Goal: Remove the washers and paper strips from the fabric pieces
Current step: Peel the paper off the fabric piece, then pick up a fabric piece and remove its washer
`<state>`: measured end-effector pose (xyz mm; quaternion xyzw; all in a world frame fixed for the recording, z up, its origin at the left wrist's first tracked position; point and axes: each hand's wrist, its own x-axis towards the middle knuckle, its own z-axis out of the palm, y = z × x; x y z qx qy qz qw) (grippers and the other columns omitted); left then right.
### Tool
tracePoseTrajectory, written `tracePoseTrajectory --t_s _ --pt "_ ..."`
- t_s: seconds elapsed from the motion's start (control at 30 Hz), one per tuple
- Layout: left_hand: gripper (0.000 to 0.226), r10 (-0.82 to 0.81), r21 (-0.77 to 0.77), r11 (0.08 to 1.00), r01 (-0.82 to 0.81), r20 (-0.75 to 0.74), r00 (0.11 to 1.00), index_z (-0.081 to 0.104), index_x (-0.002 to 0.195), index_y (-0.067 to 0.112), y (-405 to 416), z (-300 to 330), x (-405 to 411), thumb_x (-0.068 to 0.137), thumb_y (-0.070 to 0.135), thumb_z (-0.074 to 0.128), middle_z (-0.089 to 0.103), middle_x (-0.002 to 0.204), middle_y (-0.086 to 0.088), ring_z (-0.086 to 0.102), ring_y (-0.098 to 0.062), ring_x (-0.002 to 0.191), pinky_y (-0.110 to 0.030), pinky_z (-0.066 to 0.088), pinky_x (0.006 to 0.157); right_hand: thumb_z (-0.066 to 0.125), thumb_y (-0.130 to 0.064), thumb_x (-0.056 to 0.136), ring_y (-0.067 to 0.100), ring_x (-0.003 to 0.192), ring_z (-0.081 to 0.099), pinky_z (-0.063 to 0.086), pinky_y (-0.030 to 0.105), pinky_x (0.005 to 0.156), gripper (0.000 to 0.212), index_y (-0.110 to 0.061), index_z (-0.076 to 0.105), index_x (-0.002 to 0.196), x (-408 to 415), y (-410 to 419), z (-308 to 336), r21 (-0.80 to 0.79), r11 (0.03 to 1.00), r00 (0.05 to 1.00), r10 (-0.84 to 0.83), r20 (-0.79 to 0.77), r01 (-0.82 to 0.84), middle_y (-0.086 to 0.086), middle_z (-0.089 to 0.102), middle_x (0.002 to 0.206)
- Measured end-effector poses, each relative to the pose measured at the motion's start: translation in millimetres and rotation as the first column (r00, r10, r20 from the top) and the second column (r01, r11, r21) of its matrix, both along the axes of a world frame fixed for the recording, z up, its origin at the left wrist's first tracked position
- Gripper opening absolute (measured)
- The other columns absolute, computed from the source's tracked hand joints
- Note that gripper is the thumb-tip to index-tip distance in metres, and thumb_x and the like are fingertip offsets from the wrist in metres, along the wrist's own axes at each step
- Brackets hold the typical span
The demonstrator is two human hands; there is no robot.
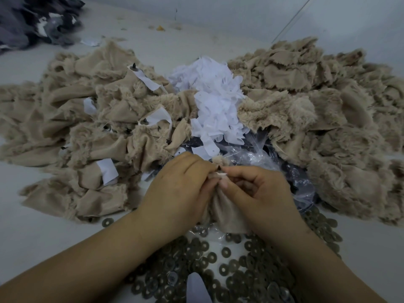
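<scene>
Pinching fabric piece [220, 206] — left hand [175, 193] curled | right hand [260, 193] — fingertips nipping white strip [222, 174]

Pale grey tabletop [32, 237], dim light

tan fabric piece [220, 206] crumpled, upright | washers [240, 265] heaped below | paper strips [216, 106] piled behind

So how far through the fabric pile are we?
Done: the heap of bare tan fabric pieces, the white paper strip pile and the loose metal washers nearby. In hand: left hand and right hand pinch one tan piece. Left: the tan pile with strips attached.
</scene>
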<state>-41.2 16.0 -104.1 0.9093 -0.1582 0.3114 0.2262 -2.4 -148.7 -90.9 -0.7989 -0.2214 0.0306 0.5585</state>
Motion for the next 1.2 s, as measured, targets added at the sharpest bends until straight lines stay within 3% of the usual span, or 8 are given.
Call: tracePoseTrajectory --t_s 0.1,0.23,0.4,0.67,0.87,0.97,1.1,1.2 --pt "0.025 -0.021 0.119 0.992 0.027 -0.046 0.999 0.067 0.088 0.0 2.7 0.1 3.8 0.095 0.019 0.053 0.062 0.08 -0.011 0.058 -0.03 0.072 -0.045 0.051 0.064 0.073 -0.012 0.089 -0.001 0.08 0.069 0.054 0.012 0.073 0.025 -0.037 0.076 0.095 2.8 -1.5 -7.0 -0.131 0.989 0.97 -0.032 0.241 0.065 -0.019 0.075 0.084" --pt "0.021 -0.047 0.193 0.981 0.036 0.054 0.997 0.065 0.079 0.0 1.6 -0.4 7.7 0.094 0.011 0.057 0.058 0.074 -0.011 0.052 -0.028 0.066 -0.044 0.046 0.059 0.063 -0.021 0.091 0.002 0.072 0.06 0.044 0.008 0.068 0.017 -0.015 0.079 0.088 8.1 -2.4 -7.9 -0.223 0.97 0.9 0.01 0.436 0.097 -0.009 0.069 0.079" --pt "0.014 -0.117 0.193 0.978 0.083 0.174 0.978 0.065 0.072 -0.002 -1.3 0.9 12.2 0.086 -0.002 0.062 0.056 0.069 -0.014 0.046 -0.027 0.062 -0.043 0.04 0.057 0.053 -0.025 0.095 -0.001 0.069 0.044 0.036 0.008 0.065 0.027 -0.011 0.068 0.077 8.9 -2.7 -3.3 -0.236 0.968 0.855 0.051 0.516 0.085 -0.013 0.05 0.074" --pt "0.012 -0.138 0.203 0.974 0.1 0.18 0.974 0.064 0.067 -0.004 -3.2 -2.2 9.3 0.077 -0.01 0.066 0.052 0.064 -0.014 0.044 -0.026 0.058 -0.044 0.039 0.053 0.051 -0.024 0.094 0.0 0.069 0.043 0.035 0.008 0.066 0.027 -0.011 0.067 0.076 8.3 -2.1 -9.1 -0.263 0.958 0.831 0.057 0.554 0.109 -0.007 0.055 0.074" --pt "0.005 -0.129 0.181 0.98 0.083 0.258 0.958 0.061 0.091 -0.002 -1.8 -2.3 4.2 0.088 0.001 0.063 0.062 0.076 -0.018 0.052 -0.03 0.065 -0.045 0.044 0.057 0.045 -0.038 0.098 0.0 0.069 0.057 0.041 0.011 0.061 0.032 -0.022 0.065 0.079 5.4 -2.8 -1.8 -0.121 0.985 0.902 -0.059 0.428 0.122 -0.015 0.06 0.071" --pt "0.016 -0.167 0.208 0.973 0.101 0.33 0.929 0.055 0.105 0.001 -0.6 -3.7 -0.2 0.09 0.001 0.062 0.058 0.096 -0.015 0.057 -0.03 0.07 -0.043 0.046 0.058 0.044 -0.049 0.098 0.001 0.076 0.065 0.048 0.013 0.062 0.037 -0.024 0.071 0.094 7.6 -5.3 3.8 -0.121 0.98 0.98 -0.143 0.138 0.16 -0.011 0.071 0.079" --pt "0.016 -0.194 0.243 0.962 0.124 0.293 0.936 0.062 0.108 -0.001 -4.1 -4.7 -3.6 0.094 0.006 0.06 0.051 0.109 -0.013 0.056 -0.028 0.075 -0.041 0.047 0.057 0.063 -0.016 0.096 0.015 0.091 0.075 0.058 0.02 0.072 0.018 -0.016 0.069 0.112 7.4 -6.0 3.1 0.263 0.965 0.904 0.104 -0.414 0.01 0.001 0.078 0.099" --pt "0.03 -0.125 0.104 0.989 0.108 0.178 0.976 0.062 0.116 0.002 -6.0 -6.2 -6.4 0.093 0.021 0.065 0.052 0.116 -0.013 0.057 -0.026 0.082 -0.038 0.05 0.061 0.063 -0.004 0.095 0.025 0.097 0.074 0.06 0.034 0.076 0.029 -0.02 0.067 0.118 9.7 -6.1 -0.2 0.349 0.934 0.889 0.091 -0.449 0.08 0.005 0.077 0.107"
